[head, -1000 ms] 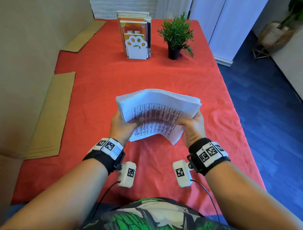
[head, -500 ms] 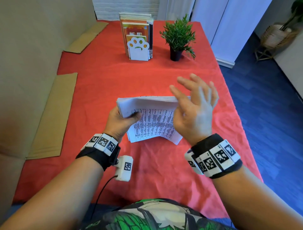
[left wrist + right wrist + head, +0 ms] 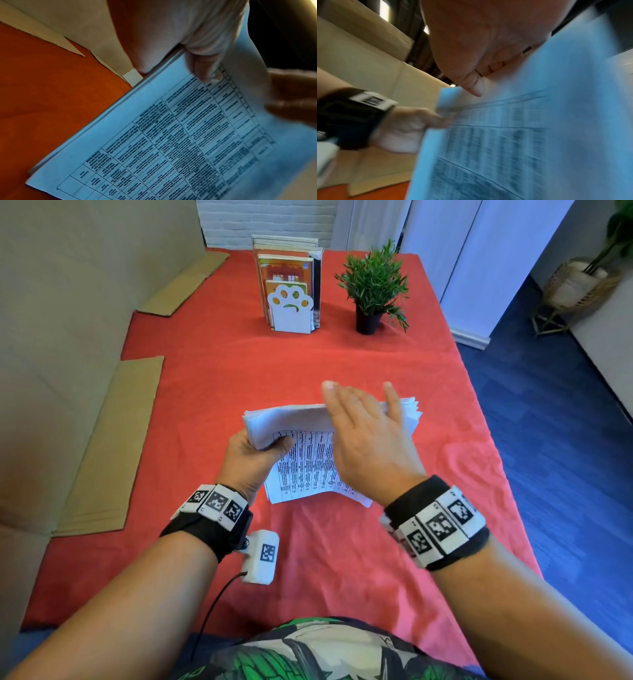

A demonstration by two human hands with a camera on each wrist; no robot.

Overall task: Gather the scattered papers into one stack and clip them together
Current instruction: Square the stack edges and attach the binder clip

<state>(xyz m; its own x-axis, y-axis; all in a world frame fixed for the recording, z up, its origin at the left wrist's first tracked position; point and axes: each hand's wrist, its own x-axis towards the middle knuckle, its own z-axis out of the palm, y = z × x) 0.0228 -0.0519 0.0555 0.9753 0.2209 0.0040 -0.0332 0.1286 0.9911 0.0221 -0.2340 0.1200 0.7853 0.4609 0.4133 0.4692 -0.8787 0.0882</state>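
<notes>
Since half a second before: right hand (image 3: 368, 440) dropped from a raised, spread pose onto the top edge of the paper stack (image 3: 301, 460), fingers straight and flat, grip wide, holding nothing. Left hand (image 3: 250, 463) kept as before at the stack's left edge, thumb (image 3: 205, 67) curled over the printed table on the front sheet, fingers behind: grip closed on the papers. Stack held on edge over the middle of the red-clothed bench (image 3: 212, 392), lower edge at or perhaps just above the cloth; hard to tell. Right wrist view badly smeared, showing only blurred print and the left wrist band. Farther back: books (image 3: 287, 272) behind a paw-shaped bookend (image 3: 291, 309), potted plant (image 3: 371, 285) beside them. Cardboard sheets (image 3: 113, 446) along the bench's left side.
</notes>
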